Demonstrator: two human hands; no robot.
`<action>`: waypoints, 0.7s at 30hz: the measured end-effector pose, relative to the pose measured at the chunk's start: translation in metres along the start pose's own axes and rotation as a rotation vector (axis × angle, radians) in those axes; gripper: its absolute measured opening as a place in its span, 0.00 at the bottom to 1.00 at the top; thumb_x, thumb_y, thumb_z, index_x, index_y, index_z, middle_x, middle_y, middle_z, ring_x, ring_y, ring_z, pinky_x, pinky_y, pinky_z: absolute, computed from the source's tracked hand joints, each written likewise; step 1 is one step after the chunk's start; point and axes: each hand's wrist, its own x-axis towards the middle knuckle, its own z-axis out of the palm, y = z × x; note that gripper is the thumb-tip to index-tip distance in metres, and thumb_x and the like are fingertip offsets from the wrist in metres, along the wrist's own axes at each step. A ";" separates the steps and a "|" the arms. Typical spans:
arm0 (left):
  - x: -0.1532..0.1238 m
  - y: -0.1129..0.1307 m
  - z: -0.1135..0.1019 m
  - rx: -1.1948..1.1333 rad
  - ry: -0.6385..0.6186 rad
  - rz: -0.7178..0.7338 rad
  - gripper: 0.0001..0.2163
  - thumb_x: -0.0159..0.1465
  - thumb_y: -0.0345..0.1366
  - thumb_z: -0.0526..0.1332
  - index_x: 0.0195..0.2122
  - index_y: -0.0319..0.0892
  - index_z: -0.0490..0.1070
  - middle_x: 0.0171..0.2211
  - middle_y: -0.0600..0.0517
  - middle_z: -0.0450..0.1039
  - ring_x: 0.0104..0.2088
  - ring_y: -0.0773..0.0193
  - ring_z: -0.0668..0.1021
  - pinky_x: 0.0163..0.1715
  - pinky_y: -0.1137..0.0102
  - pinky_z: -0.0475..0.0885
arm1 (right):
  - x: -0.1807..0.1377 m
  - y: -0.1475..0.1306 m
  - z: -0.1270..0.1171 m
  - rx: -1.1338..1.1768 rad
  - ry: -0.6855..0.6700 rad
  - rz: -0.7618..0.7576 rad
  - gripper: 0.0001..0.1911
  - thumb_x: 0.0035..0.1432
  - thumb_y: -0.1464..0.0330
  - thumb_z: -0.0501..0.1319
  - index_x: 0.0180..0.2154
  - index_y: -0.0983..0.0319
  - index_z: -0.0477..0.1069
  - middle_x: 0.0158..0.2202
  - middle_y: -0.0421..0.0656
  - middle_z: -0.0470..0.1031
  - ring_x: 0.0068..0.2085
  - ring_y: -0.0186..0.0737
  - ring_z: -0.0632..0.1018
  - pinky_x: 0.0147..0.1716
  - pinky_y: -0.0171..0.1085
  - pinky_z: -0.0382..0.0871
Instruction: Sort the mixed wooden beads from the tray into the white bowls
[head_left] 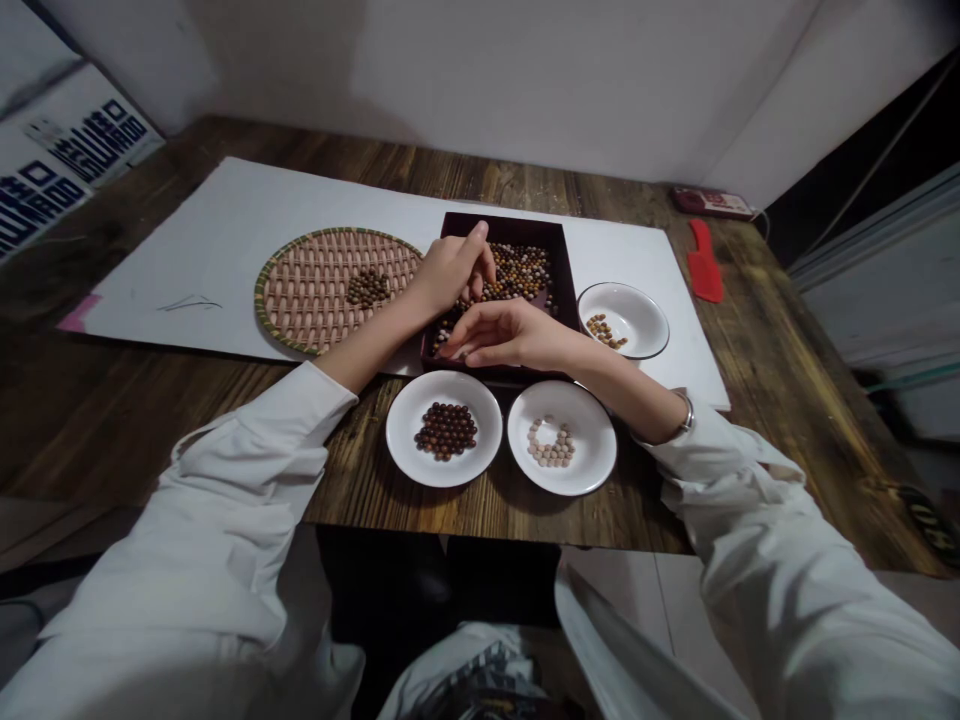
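A dark maroon square box [564, 262] holds many mixed beads in brown, tan and pale colours. My left hand [452, 268] is over the box's left part, fingers pinched together at the tips. My right hand [504, 333] rests on the box's near edge, fingers curled and close together over the beads. Whether either hand holds a bead is too small to make out. In front of the box stand a white plate with dark brown beads [420, 460] and a white plate with pale beads [596, 455].
A round woven tray [315, 290] with a small heap of brown beads lies at the left. A white bowl [641, 312] with tan beads stands at the right. A red comb [703, 262] and a small red item [711, 203] lie far right. White paper [210, 250] covers the wooden table [112, 400].
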 end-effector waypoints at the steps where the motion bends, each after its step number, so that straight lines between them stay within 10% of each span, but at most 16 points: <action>1: 0.000 0.000 0.000 -0.006 -0.001 -0.003 0.34 0.71 0.59 0.39 0.22 0.41 0.70 0.13 0.54 0.66 0.15 0.72 0.68 0.19 0.76 0.63 | 0.000 0.000 0.000 0.001 0.001 0.002 0.13 0.53 0.72 0.72 0.40 0.66 0.74 0.43 0.46 0.83 0.47 0.38 0.82 0.51 0.39 0.76; 21: -0.003 0.008 0.000 0.050 0.014 -0.007 0.35 0.68 0.63 0.39 0.22 0.42 0.71 0.14 0.52 0.67 0.14 0.71 0.67 0.19 0.73 0.62 | 0.002 0.002 0.000 -0.004 0.033 0.017 0.12 0.52 0.69 0.73 0.38 0.65 0.75 0.40 0.46 0.82 0.45 0.37 0.82 0.50 0.38 0.77</action>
